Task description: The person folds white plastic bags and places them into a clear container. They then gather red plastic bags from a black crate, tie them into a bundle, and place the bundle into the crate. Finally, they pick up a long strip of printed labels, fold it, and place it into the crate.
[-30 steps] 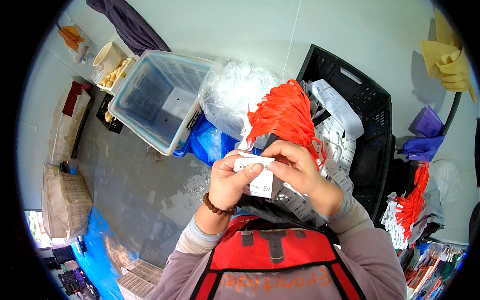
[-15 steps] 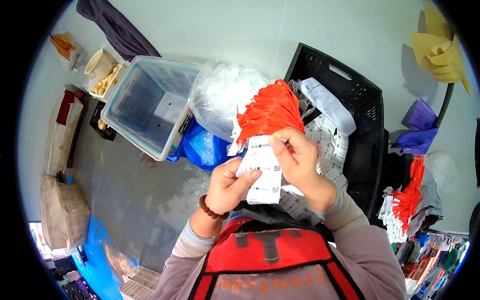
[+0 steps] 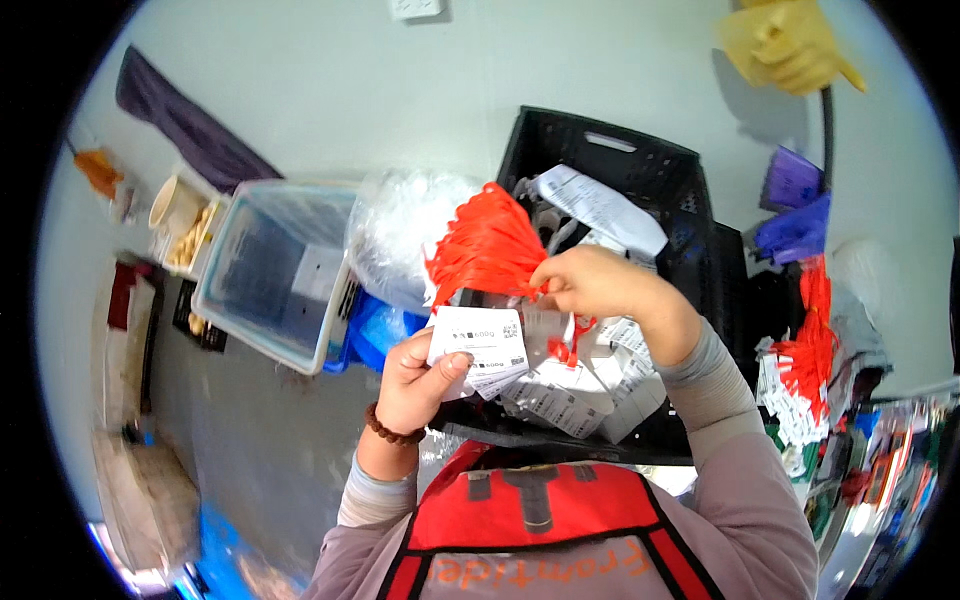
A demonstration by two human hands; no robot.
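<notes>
My left hand [image 3: 410, 385] pinches a small stack of white printed labels [image 3: 478, 330], its thumb on top and the lower labels fanned out. Just past the labels lies a thick bundle of red plastic straps [image 3: 485, 240]. At the right end of that bundle, the fingertips of my right hand [image 3: 590, 280] are closed on a red strap. A loose red strap end [image 3: 565, 350] hangs below my right hand. Long white label strips [image 3: 560, 405] lie under and beside both hands, in the black crate.
The black crate [image 3: 650, 145] stands ahead, with a rolled printed paper strip [image 3: 600, 210] in it. Left of it are a clear plastic bag [image 3: 400, 225], a blue bag [image 3: 385, 330] and a translucent tub [image 3: 212, 285]. Gloves [image 3: 795, 55] and more red straps [image 3: 815, 330] hang at right.
My right hand has left the label strip and moved to the red straps. The labels in my left hand are now a short stack instead of a long strip. The view has shifted.
</notes>
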